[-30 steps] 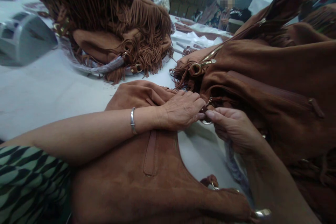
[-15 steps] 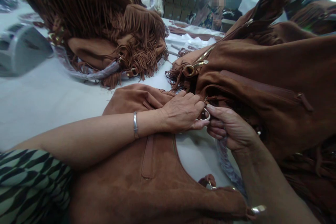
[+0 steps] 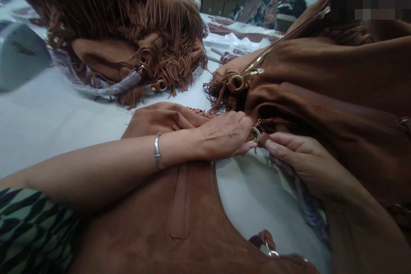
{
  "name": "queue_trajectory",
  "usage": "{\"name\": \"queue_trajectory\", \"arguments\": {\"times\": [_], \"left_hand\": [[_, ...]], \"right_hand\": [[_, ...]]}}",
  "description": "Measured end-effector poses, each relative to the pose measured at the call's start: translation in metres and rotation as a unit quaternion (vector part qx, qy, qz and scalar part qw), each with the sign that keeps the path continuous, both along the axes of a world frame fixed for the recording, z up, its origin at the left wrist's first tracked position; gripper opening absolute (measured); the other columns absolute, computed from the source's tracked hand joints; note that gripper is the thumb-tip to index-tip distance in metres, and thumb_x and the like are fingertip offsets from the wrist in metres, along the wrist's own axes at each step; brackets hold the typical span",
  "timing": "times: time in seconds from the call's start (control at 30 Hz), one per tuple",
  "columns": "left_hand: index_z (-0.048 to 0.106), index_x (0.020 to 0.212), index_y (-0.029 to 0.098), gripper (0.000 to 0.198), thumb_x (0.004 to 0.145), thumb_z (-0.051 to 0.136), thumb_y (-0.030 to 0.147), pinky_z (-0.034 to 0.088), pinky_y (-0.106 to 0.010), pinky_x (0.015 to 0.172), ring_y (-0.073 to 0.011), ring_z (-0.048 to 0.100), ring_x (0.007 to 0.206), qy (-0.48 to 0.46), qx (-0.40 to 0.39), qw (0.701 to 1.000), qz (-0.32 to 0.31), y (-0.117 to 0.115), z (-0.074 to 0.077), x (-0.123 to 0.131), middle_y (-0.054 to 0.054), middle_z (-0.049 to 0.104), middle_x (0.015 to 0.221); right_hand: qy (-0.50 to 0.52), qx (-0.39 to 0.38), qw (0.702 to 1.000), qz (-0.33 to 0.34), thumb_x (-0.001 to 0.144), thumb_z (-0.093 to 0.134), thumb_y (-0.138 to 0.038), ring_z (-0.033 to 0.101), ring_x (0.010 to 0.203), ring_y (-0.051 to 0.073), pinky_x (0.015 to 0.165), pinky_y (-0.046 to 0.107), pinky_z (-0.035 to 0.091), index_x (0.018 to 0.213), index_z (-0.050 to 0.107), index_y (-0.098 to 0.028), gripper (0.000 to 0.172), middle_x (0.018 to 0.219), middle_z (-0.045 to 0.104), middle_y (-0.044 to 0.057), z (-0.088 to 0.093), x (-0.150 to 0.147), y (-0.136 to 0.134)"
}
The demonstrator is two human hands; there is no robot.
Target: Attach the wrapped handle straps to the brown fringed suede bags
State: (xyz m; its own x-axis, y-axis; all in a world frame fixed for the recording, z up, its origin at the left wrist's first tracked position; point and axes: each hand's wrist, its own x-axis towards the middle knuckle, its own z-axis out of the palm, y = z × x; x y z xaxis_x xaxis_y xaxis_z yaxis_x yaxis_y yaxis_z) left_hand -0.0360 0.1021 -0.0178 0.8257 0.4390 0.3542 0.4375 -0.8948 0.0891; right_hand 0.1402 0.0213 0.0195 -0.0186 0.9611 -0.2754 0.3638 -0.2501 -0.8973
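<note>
A brown suede bag (image 3: 144, 227) lies in front of me, with my left forearm across it. My left hand (image 3: 221, 136) is closed at the bag's far right corner, gripping a metal ring (image 3: 256, 134) that shows beyond the fingers. Close to the ring, my right hand (image 3: 297, 147) pinches a brown leather strap end (image 3: 265, 138) between thumb and fingers. From there the plastic-wrapped strap (image 3: 303, 197) hangs down beside the right wrist. Another ring on a leather tab (image 3: 266, 242) sits at the bag's near corner.
Fringed brown bags (image 3: 173, 38) are heaped at the far left of the white table (image 3: 96, 117). More suede bags (image 3: 346, 72) crowd the right side. A grey object (image 3: 22, 55) stands at the left edge. People (image 3: 261, 2) are in the background.
My right hand has drawn slightly right, away from the ring, and the leather strap end now shows in its fingers. The left hand keeps its place at the ring. The view has shifted a little.
</note>
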Motion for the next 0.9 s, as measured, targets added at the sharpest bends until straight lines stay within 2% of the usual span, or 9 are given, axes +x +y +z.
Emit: {"name": "queue_trajectory", "arguments": {"times": [0.1,0.27,0.4,0.47,0.57,0.73,0.9], "left_hand": [[0.049,0.097,0.01,0.031,0.091,0.046,0.04,0.044,-0.033,0.076,-0.0234,0.054,0.087,0.003,-0.02,1.0,0.002,0.002,0.001,-0.002,-0.01,0.055,0.089],[0.048,0.095,0.011,0.028,0.09,0.047,0.039,0.045,-0.036,0.076,-0.0246,0.055,0.087,0.021,-0.053,0.998,0.016,0.002,0.0,-0.001,-0.011,0.054,0.091],[0.047,0.095,0.011,0.025,0.089,0.048,0.035,0.045,-0.037,0.078,-0.025,0.054,0.089,0.025,-0.049,0.998,0.02,0.001,-0.001,0.0,-0.012,0.054,0.093],[0.047,0.095,0.011,0.024,0.088,0.048,0.033,0.045,-0.037,0.077,-0.0249,0.054,0.089,0.032,-0.048,0.998,0.023,0.0,-0.001,0.0,-0.012,0.053,0.093],[0.047,0.097,0.011,0.024,0.086,0.05,0.033,0.045,-0.036,0.078,-0.025,0.053,0.091,0.042,-0.047,0.997,0.034,-0.003,0.0,0.001,-0.012,0.053,0.095],[0.047,0.099,0.012,0.025,0.084,0.051,0.032,0.044,-0.037,0.081,-0.025,0.052,0.094,0.058,-0.047,0.996,0.05,-0.006,0.002,0.001,-0.012,0.054,0.099],[0.047,0.098,0.012,0.025,0.081,0.054,0.029,0.044,-0.036,0.077,-0.0254,0.052,0.091,0.044,-0.014,0.998,0.046,-0.005,0.0,-0.001,-0.011,0.053,0.098]], "right_hand": [[-0.138,0.061,0.987,0.058,0.082,0.057,-0.038,0.055,0.06,0.015,0.051,0.024,0.04,0.078,0.066,-0.016,0.024,0.067,0.06,0.003,0.006,-0.002,-0.002],[-0.353,0.156,0.918,0.088,0.085,0.049,-0.032,0.061,0.065,0.018,0.056,0.026,0.041,0.08,0.068,-0.019,0.023,0.071,0.067,0.004,0.004,-0.013,-0.009],[-0.482,0.163,0.857,0.078,0.086,0.046,-0.03,0.062,0.063,0.021,0.056,0.028,0.038,0.082,0.065,-0.02,0.022,0.069,0.067,0.006,-0.003,-0.022,-0.017],[-0.518,0.144,0.839,0.084,0.087,0.045,-0.031,0.062,0.061,0.022,0.055,0.029,0.035,0.082,0.062,-0.02,0.021,0.067,0.065,0.006,-0.004,-0.025,-0.019],[-0.527,0.123,0.836,0.088,0.088,0.043,-0.03,0.062,0.061,0.023,0.055,0.03,0.033,0.08,0.058,-0.02,0.02,0.067,0.064,0.005,-0.003,-0.03,-0.018],[-0.504,0.111,0.853,0.077,0.088,0.042,-0.031,0.059,0.059,0.021,0.056,0.03,0.032,0.077,0.055,-0.02,0.02,0.066,0.063,0.005,-0.002,-0.037,-0.017],[-0.44,0.131,0.888,0.036,0.089,0.042,-0.031,0.057,0.061,0.02,0.057,0.029,0.033,0.074,0.056,-0.018,0.024,0.065,0.061,0.005,-0.003,-0.039,-0.015]]}}
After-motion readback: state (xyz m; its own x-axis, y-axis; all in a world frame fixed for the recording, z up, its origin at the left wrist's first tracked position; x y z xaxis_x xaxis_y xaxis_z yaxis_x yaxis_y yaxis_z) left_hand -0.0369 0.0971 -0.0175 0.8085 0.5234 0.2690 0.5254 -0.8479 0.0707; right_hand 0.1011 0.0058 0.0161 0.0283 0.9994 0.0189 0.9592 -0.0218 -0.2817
